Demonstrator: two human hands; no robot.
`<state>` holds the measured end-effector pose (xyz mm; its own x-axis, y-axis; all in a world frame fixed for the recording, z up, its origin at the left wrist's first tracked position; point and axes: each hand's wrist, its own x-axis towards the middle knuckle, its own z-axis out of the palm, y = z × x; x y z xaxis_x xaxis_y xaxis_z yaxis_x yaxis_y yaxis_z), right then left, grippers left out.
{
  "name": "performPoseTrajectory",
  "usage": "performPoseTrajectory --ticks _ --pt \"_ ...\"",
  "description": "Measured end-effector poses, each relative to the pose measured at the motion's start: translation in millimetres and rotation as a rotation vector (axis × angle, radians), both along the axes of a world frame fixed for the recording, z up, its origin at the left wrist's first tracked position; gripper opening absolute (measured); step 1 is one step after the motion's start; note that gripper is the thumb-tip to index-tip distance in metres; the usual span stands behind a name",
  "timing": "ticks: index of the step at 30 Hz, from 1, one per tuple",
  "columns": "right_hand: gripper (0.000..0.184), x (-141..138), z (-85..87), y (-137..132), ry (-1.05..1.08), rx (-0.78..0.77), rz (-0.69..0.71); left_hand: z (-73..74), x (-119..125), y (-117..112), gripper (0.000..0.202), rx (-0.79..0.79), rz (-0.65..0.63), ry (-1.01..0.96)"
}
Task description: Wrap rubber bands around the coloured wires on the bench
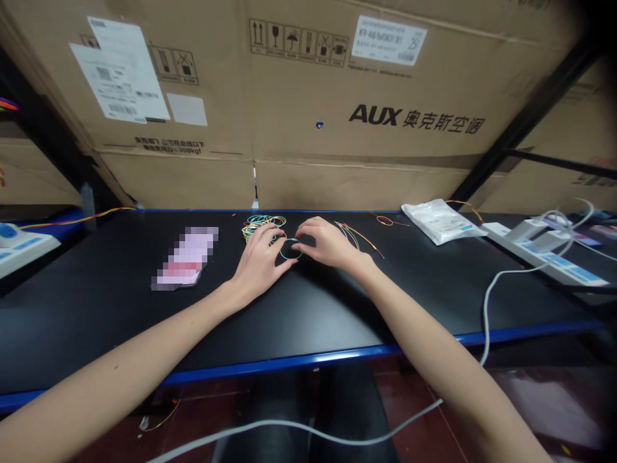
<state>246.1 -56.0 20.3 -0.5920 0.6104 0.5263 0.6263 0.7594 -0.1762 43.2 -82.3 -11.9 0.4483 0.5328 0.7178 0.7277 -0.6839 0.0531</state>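
A thin pale-green wire (291,259) is bent into a small loop between my two hands, just above the black tabletop. My left hand (263,260) has its fingers curled at the loop's left side, thumb stretched toward the middle. On the other side, the bent fingers and thumb of my right hand (325,243) close on the wire's right side. Behind my left fingers lies a pile of coiled wires (263,222) in green, yellow and red, partly hidden. Several loose wires (364,239) fan out beyond my right hand.
A pixelated phone-like object (187,257) lies left. Toward the back right are an orange wire loop (384,220), a white plastic packet (439,222) and a power strip (549,254) with a pale cable (488,308). Another power strip (29,247) sits far left. Cardboard (299,141) walls the back.
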Motion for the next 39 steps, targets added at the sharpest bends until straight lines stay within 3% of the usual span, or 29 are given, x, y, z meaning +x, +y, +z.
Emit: performPoseTrajectory --ticks 4,8,18,24,30,35,39 --pt "0.012 -6 -4.9 0 -0.021 0.038 -0.033 -1.4 1 -1 0.032 -0.006 -0.005 -0.001" --pt "0.017 -11 -7.0 -2 -0.025 0.037 -0.064 -3.0 1 -1 0.033 -0.015 -0.018 -0.008" --pt "0.017 -12 -8.8 -1 0.0 -0.159 -0.057 -1.6 0 -2 0.032 -0.011 -0.036 0.005" --pt "0.013 -12 -9.3 -1 0.007 -0.002 -0.086 -1.1 0 -1 0.032 -0.014 -0.015 -0.001" --pt "0.02 -14 -13.3 -1 -0.001 -0.001 -0.029 -2.2 -1 -1 0.032 -0.014 -0.022 0.008" --pt "0.019 -12 -14.6 2 -0.009 -0.103 0.062 -3.0 -1 -2 0.031 -0.018 -0.034 0.013" --pt "0.027 -10 -10.5 2 -0.035 -0.123 0.021 -2.1 0 -2 0.032 -0.059 -0.02 -0.026"
